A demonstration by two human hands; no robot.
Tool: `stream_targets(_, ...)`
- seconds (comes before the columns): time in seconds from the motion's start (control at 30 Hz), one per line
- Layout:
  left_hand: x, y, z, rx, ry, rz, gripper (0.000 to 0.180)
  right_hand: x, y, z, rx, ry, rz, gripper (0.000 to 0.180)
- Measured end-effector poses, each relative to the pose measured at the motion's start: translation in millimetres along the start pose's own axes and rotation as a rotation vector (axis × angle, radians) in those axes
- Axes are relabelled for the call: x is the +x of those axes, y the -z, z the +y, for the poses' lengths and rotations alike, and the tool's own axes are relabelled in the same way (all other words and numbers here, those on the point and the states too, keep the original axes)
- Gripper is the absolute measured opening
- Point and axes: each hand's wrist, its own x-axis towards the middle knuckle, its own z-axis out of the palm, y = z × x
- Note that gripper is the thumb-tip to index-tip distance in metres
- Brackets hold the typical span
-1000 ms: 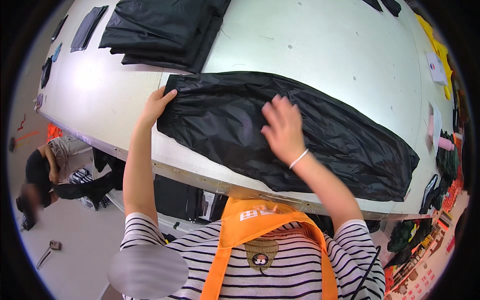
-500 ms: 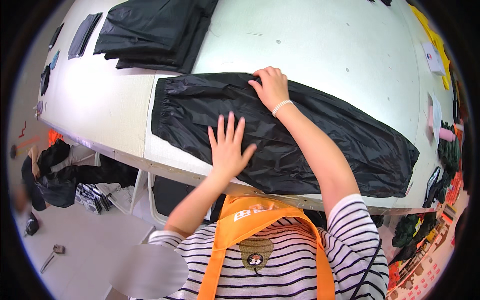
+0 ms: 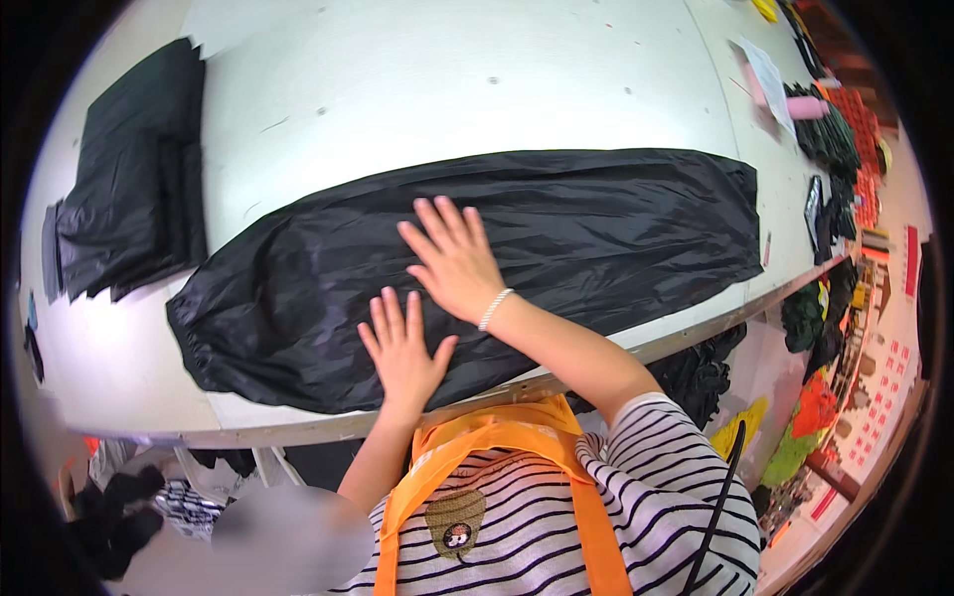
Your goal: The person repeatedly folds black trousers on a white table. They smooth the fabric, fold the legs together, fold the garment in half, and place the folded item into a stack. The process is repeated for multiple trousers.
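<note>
Lies across the middle of the frame on the white tabletop [image 3: 477, 89]: long black glossy fabric sleeve-like piece [image 3: 616, 228], long axis lower left to upper right; both hands spread flat on it, left hand [image 3: 402, 348] lower, right hand [image 3: 457, 263] just above, nearer centre.

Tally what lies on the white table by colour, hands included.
Black garment spread flat under both hands: 1
Black folded pile at the table's left: 1
Pink thing at the far right edge: 1
Bare hands, left hand and right hand: 2
Total: 5
</note>
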Motion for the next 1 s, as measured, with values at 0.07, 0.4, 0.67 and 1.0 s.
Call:
stream_targets(0.07,3.0,-6.0,0.9,0.052,-0.006,0.005,0.085,-8.4,47.9,62.2,-0.17,-0.239,-0.257,0.059)
stream_targets(0.4,6.3,-12.5,3.3,0.216,-0.083,0.043,0.083,-47.4,69.8,225.2,-0.111,-0.202,0.315,0.057)
stream_targets(0.67,7.4,-20.7,6.2,0.319,-0.116,0.038,0.079,-179.8,232.0,538.3,-0.505,-0.805,0.707,0.043)
stream_targets(1.0,9.5,-18.8,4.8,0.465,-0.145,-0.036,0.082,-213.1,265.7,605.6,-0.177,-1.146,0.363,0.028)
